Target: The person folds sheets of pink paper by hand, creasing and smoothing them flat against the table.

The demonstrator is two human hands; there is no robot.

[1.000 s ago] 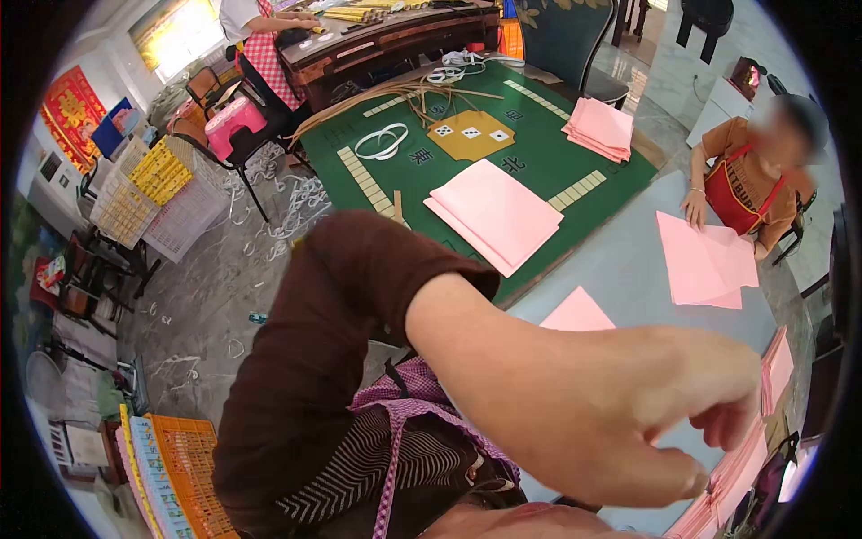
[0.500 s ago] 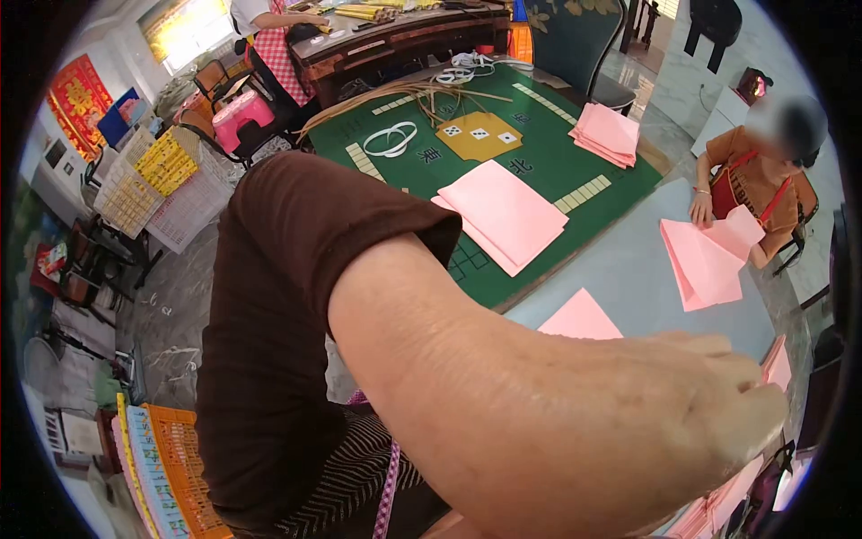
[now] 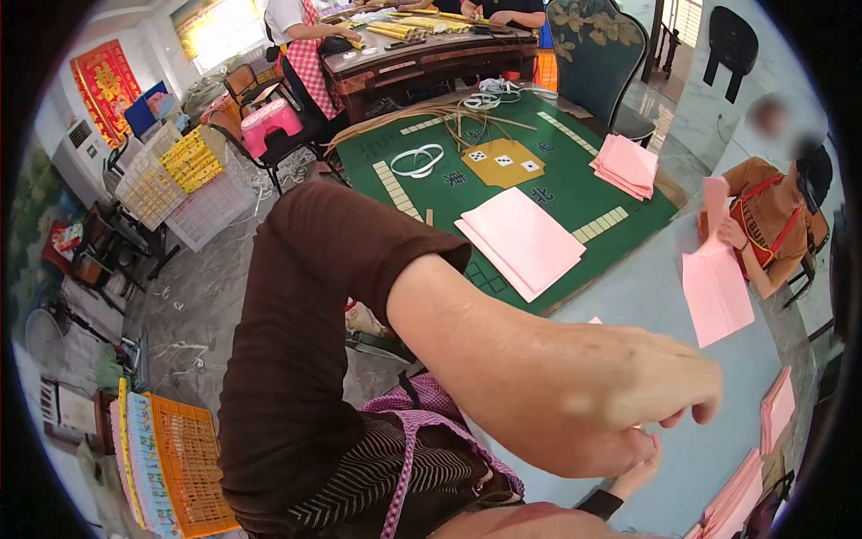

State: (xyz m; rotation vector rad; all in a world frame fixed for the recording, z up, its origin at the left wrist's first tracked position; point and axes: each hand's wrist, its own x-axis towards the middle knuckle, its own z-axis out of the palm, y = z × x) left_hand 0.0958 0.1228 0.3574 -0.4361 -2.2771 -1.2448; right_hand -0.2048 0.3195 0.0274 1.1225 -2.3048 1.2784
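My left hand (image 3: 584, 391) reaches across from the left in a rolled brown sleeve (image 3: 305, 269), its back toward me and fingers curled down. What they grip, if anything, is hidden behind the hand. Just below, my right hand (image 3: 641, 469) comes up from a dark cuff, its fingers bent close to the left thumb and partly covered by it. Both hands are over the grey-blue tabletop (image 3: 664, 305). A small tip of pink sheet (image 3: 595, 320) peeks out above my left wrist.
A pink stack (image 3: 521, 242) and another pink stack (image 3: 626, 166) lie on the green mahjong-patterned top (image 3: 579, 199). More pink sheets (image 3: 778, 411) are at the right edge. A co-worker (image 3: 772, 216) across the table holds pink material (image 3: 716, 292). An orange crate (image 3: 184, 458) stands lower left.
My left hand has drawn back leftward and curled its fingers; my right hand has come into view below it. The co-worker has raised pink material. The view has shifted slightly.
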